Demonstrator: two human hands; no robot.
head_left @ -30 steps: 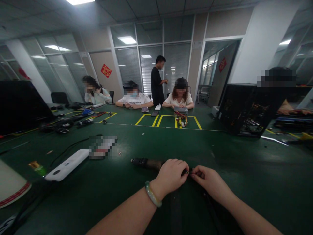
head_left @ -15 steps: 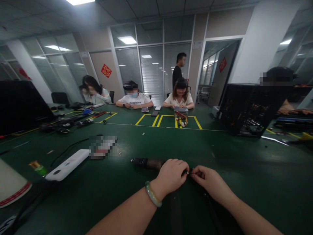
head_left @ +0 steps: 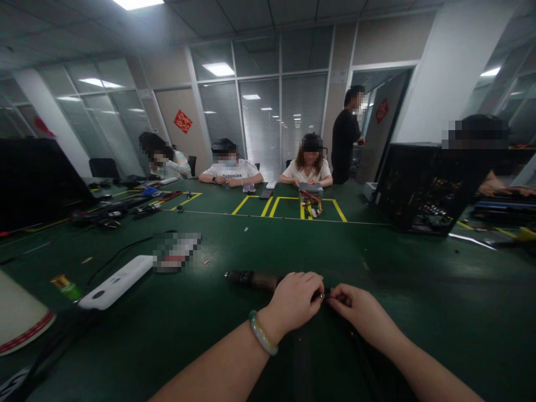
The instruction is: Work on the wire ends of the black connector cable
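A dark electric screwdriver (head_left: 255,280) with a metal tip lies across the green table, its tip pointing left. My left hand (head_left: 297,296), with a jade-like bangle on the wrist, is closed over its right end. A small brassy glint shows at those fingertips. Close beside it, my right hand (head_left: 352,304) pinches with thumb and forefinger at something dark and tiny, too small to make out. A dark cord (head_left: 358,346) runs beneath the right hand toward the near edge; whether it joins the pinched piece is hidden.
Left of my hands are a white power strip (head_left: 117,282), a small green-and-gold bottle (head_left: 66,287) and a white cup (head_left: 20,315). A black computer case (head_left: 422,190) stands at right, a dark monitor (head_left: 37,184) at left. Several people sit across the table.
Both my hands and the screwdriver stay nearly still. In the background, a standing person in black has walked right toward the doorway.
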